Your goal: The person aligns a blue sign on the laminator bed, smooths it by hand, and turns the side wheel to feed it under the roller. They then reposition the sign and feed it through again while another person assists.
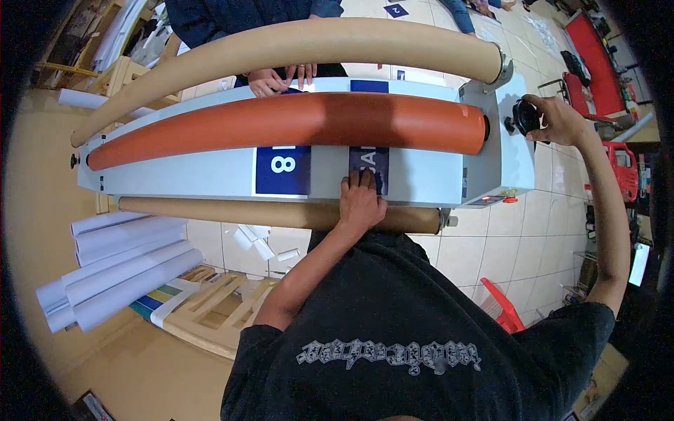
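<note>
A laminating machine (225,177) with a pale body lies across in front of me, and a long orange roller (281,121) runs along it. My left hand (363,202) rests with outstretched fingers on a dark blue sheet (382,181) with white letters, which passes under the roller. Beside it lies another blue sheet (270,184) bearing a white figure, partly hidden by the roller. At the machine's right end my right hand (560,121) is closed around a black handwheel (525,116).
Across the machine, a co-worker's hands (281,80) touch its far side. Brown rolls (337,41) are mounted behind and in front. Several white paper rolls (126,277) lean at left by a wooden frame (210,305). A red plastic chair (500,309) stands on the tiles at right.
</note>
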